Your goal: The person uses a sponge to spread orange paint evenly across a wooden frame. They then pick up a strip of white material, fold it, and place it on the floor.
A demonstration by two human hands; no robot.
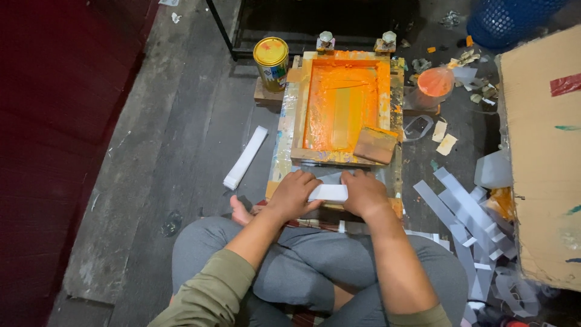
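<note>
L hand [295, 192]: palm down, fingers curled over left end of a white paper strip [328, 192], pinning it flat at near edge of the frame.
R hand [363, 192]: same on right end, fingers bent, thumb side tucked on strip; both hands press rather than lift, prob. to line it up square.
Strip: lies between the two hands, just near of the wooden screen frame [347, 109], above the person's crossed legs.
Frame: sits flat on a board, mesh coated w/ orange ink; hinge clamps [356, 41] at far end hold it in register.
Squeegee [376, 144]: wooden block resting on near-right corner of frame, parked within reach, touching ink.
Paint tin [272, 62]: yellow lid, far left of frame, on a wood block.
Ink tub [434, 86]: orange, clear plastic wrap, far right of frame.
Blank stack [245, 157]: white strips, left of frame on floor, apart from wet ink.
Done/loose strips [465, 212]: greyish, spread out at right, near cardboard sheet [538, 151], prob. so they dry w/o touching.
</note>
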